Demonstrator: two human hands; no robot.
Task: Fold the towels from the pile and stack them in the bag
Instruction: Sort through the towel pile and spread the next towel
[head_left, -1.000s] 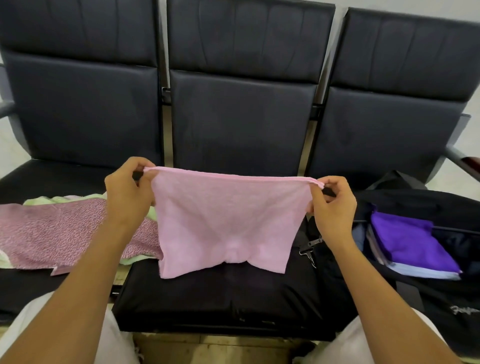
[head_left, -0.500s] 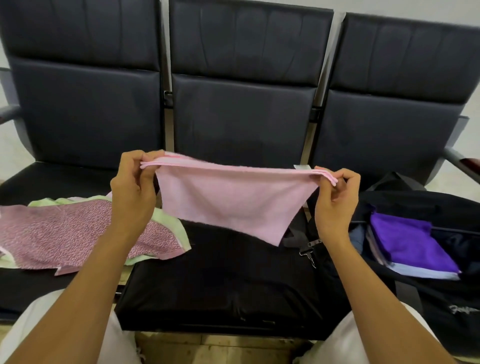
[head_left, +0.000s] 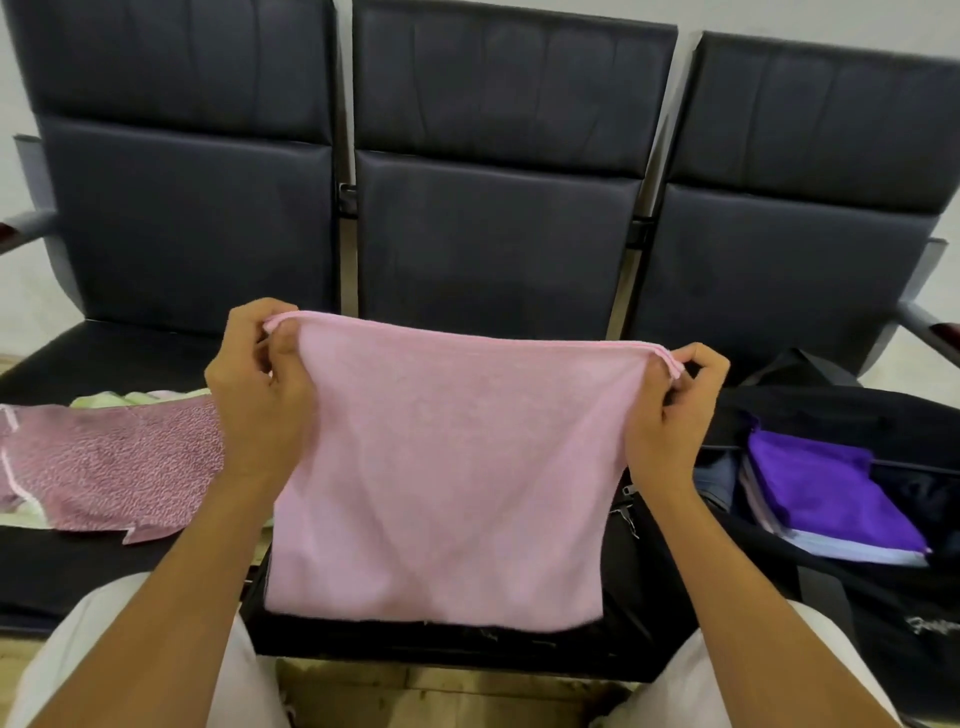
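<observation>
Pink towel (head_left: 447, 467) hangs doubled; purple towel (head_left: 826, 488) folded in black bag (head_left: 841, 410)

A row of three joined black padded seats (head_left: 498, 249) with grey metal frames carries everything. On the left seat lies a pile of towels, a maroon speckled cloth (head_left: 109, 467) topmost over pale green ones. An open black fabric bag (head_left: 852, 410) sits on the right seat.

light: soft, even, fairly bright, source not visible | shadows: faint | glare: dull sheen on backrests of the black padded three-seat bench (head_left: 498, 234) | blur: slight softness overall | distortion: wide-angle bowing of backrests toward left and right edges
</observation>
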